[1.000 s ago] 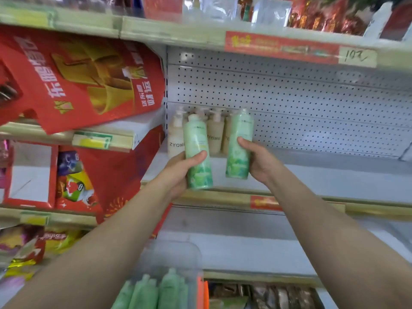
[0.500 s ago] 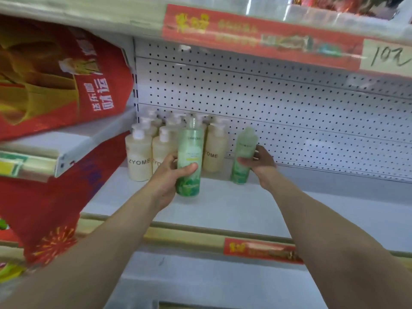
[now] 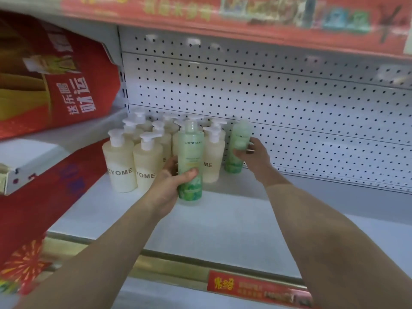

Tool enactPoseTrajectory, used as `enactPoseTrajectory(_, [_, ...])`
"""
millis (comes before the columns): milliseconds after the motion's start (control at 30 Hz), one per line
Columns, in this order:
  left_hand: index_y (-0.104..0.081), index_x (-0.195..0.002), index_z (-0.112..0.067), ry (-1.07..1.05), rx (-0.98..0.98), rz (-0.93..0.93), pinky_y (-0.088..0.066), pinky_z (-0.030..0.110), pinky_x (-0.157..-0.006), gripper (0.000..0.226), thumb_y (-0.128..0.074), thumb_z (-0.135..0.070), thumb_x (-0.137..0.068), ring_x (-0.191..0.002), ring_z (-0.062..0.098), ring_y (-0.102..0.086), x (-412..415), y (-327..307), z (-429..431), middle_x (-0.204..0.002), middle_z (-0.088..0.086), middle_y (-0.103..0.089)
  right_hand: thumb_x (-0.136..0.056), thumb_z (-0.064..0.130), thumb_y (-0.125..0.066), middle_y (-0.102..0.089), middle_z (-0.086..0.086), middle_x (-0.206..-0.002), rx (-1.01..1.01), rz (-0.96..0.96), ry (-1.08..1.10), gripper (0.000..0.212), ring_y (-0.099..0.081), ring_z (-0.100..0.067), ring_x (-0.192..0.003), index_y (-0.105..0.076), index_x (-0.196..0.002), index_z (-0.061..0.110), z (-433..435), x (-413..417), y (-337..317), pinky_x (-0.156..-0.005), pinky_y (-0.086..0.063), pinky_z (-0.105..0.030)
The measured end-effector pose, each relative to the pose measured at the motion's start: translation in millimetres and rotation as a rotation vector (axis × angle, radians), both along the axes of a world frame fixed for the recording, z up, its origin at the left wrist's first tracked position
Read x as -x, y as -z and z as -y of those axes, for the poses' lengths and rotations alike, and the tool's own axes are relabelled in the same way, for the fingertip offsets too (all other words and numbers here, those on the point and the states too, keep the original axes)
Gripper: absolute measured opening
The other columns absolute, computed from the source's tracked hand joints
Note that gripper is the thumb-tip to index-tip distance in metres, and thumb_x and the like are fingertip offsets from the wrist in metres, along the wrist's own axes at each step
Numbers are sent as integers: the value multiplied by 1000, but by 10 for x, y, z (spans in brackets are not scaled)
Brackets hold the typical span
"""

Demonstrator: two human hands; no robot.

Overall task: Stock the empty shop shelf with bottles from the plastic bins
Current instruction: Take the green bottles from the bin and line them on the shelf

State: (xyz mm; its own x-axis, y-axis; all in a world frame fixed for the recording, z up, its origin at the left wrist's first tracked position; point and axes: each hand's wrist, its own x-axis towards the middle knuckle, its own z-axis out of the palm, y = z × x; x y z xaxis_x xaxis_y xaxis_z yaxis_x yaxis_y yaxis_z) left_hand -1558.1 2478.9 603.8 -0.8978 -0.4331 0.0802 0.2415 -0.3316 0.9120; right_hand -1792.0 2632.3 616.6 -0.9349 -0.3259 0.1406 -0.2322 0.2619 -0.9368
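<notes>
Two green bottles are over the white shelf [image 3: 234, 219]. My left hand [image 3: 169, 186] grips one green bottle [image 3: 190, 157] upright, in front of the cream pump bottles [image 3: 120, 161]. My right hand [image 3: 254, 157] holds the second green bottle [image 3: 237, 146] against the perforated back panel, right of the cream bottles; its base is at the shelf surface. Several cream pump bottles marked with letters stand in rows at the shelf's back left.
A perforated white back panel [image 3: 289, 103] closes the shelf. A red price strip [image 3: 223, 12] runs overhead. Red gift boxes [image 3: 55, 85] fill the neighbouring shelf at the left. A gold front rail with a red label [image 3: 256, 288] edges the shelf.
Both hands have carried the green bottles from the shelf's front edge deep onto the shelf. The right bottle has reached the back panel; the left one is close to the cream bottles.
</notes>
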Motion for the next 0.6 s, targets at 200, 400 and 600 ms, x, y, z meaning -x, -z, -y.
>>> enactPoseTrajectory(200, [-55,-130,-8,0,-8,-12,-53,37,-90,65,-81,-9,-71,-109,23,-69,115,-2,-15,-117,10,-72,-77,25,-85,-68,8,-115,-27,-29,18,63,-66,-16,-106,-55,-133,24,61,74,-4,-96,-55,-38])
enactPoseTrajectory(400, [-61,-124,-10,-6,-31,-13,-53,38,-92,58,-81,-9,-69,-110,25,-68,174,-22,-50,-120,13,-70,-76,29,-86,-68,12,-109,-58,-44,66,61,-66,-15,-105,-58,-130,24,90,72,-16,-91,-51,-29])
enactPoseTrajectory(600, [-62,-121,-9,23,-33,-18,-55,33,-86,54,-83,-8,-70,-107,25,-68,202,-73,-188,-122,16,-68,-78,29,-85,-71,3,-118,-86,-13,52,58,-66,-18,-111,-61,-130,21,59,26,-56,-98,-52,-36])
